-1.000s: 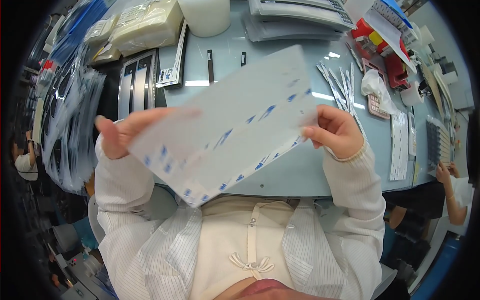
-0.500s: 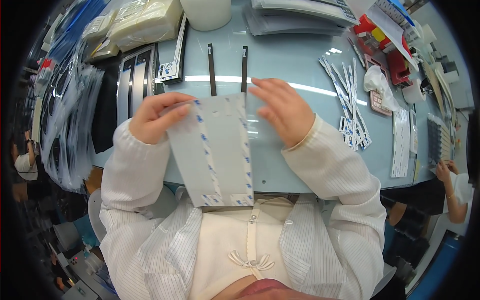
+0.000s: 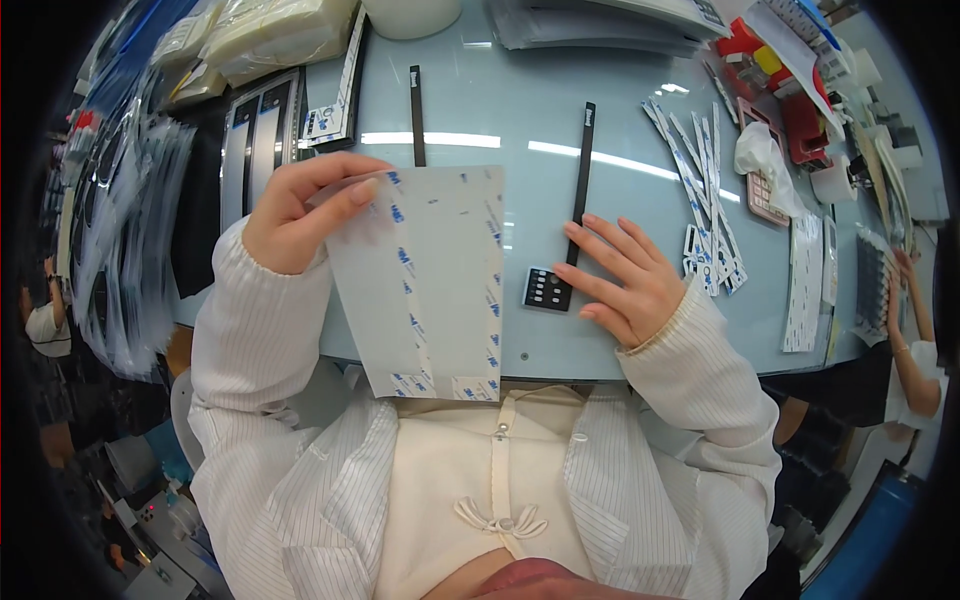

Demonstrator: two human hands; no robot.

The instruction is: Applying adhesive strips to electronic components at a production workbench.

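While a translucent sheet (image 3: 450,270) partly hides one strip (image 3: 417,110), the left hand (image 3: 300,215) pinches the sheet's corner; the right hand (image 3: 632,285), fingers spread, touches another strip (image 3: 582,175).

Over on the right I see a crumpled white tissue (image 3: 762,156) lying partly across a pink calculator (image 3: 759,194) with pale keys, near a dark red plastic object (image 3: 800,122). At the back stands a smooth round white tub (image 3: 412,16), with cream-coloured packs in shiny clear wrapping (image 3: 285,32) left of it. Farther left, a thick bunch of clear plastic sleeves (image 3: 122,255) droops down.
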